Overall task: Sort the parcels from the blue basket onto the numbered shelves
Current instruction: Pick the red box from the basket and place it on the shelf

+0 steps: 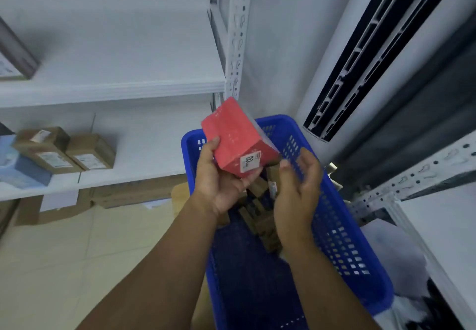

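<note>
My left hand (pixel 219 183) grips a red box (pixel 235 136) from below, thumb on its left face, and holds it tilted above the blue basket (pixel 342 232). A white label with a number shows on the box's near end. My right hand (pixel 298 188) hovers just right of the box, fingers loosely curled, holding nothing. Under both hands several brown cardboard parcels (pixel 260 214) lie in the basket. White shelves (pixel 116 90) rise to the left.
On the lower left shelf lie two brown labelled boxes (pixel 67 150) and a light blue box (pixel 18 165). A dark box (pixel 15 54) sits on the upper shelf at the far left. Flat cardboard lies under the shelf. A second white rack (pixel 412 183) stands to the right.
</note>
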